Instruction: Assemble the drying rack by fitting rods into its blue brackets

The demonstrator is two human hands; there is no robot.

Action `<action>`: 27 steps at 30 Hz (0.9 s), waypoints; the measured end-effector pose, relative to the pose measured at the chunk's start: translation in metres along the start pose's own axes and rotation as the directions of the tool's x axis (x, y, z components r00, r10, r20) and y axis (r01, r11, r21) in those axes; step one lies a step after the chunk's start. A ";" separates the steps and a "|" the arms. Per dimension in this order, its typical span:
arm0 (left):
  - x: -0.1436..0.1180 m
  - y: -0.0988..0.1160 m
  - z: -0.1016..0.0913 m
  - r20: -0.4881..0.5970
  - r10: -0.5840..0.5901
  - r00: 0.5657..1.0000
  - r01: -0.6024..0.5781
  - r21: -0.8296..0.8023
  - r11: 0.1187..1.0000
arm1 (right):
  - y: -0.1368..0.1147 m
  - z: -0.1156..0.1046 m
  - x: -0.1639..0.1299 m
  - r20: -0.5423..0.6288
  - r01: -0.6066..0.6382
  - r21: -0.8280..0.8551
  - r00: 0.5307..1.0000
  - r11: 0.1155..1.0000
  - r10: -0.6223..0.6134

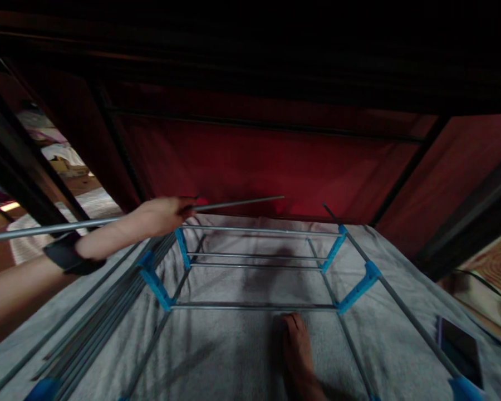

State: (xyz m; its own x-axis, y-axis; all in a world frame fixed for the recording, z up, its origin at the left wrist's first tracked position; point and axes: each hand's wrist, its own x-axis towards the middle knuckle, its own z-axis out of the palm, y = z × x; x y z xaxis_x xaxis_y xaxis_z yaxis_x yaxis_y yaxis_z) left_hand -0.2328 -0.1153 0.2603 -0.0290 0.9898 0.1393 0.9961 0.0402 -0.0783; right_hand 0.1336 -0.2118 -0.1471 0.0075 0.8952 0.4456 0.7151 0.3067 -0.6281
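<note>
My left hand point(167, 216), with a dark band on its wrist, is closed around a long grey metal tube point(242, 203). The tube runs nearly level past the forearm to the left edge. My right hand point(297, 337) rests low on the grey sheet, just in front of a crossbar point(254, 307), its fingers curled in with nothing seen in them. Around both hands lies a rack frame of metal tubes with blue plastic joints, such as the left joint point(154, 281) and the right joint point(360, 287). Part of the tube is hidden behind the left forearm.
Several loose tubes point(100, 317) lie together along the left side. A dark phone-like device point(459, 348) sits on the sheet point(234, 356) at right. Behind the frame stands a red panel point(250, 161) with dark framing. Cloths and boxes point(62, 156) show at far left.
</note>
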 end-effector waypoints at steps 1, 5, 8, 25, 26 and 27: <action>-0.002 0.017 0.002 0.050 0.098 0.994 -0.098 -0.013 0.995 | -0.002 -0.001 0.001 0.005 -0.004 0.003 1.000 1.000 0.004; -0.019 0.085 0.022 0.141 0.359 0.923 -0.353 -0.061 0.934 | -0.009 -0.006 0.004 0.018 -0.001 0.030 1.000 1.000 0.000; -0.028 0.119 0.049 0.199 0.457 0.867 -0.448 -0.090 0.889 | -0.012 -0.008 0.005 0.009 0.014 0.037 1.000 0.999 -0.015; -0.010 0.176 0.156 0.415 0.706 0.573 -0.667 -0.265 0.697 | -0.005 -0.002 0.003 -0.013 -0.027 0.063 1.000 0.998 0.027; -0.007 0.177 0.157 0.414 0.705 0.576 -0.656 -0.281 0.701 | -0.004 -0.001 0.003 -0.015 -0.025 0.061 1.000 0.998 0.026; -0.004 0.177 0.157 0.408 0.699 0.588 -0.638 -0.298 0.710 | -0.002 0.000 0.002 -0.019 -0.024 0.060 1.000 0.998 0.025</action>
State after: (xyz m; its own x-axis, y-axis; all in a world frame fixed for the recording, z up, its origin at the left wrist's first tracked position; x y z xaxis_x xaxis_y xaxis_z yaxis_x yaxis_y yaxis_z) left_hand -0.0693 -0.0903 0.0911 0.6451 0.6655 -0.3755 0.7509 -0.6433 0.1498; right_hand 0.1318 -0.2106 -0.1449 0.0387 0.8962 0.4420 0.6716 0.3042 -0.6756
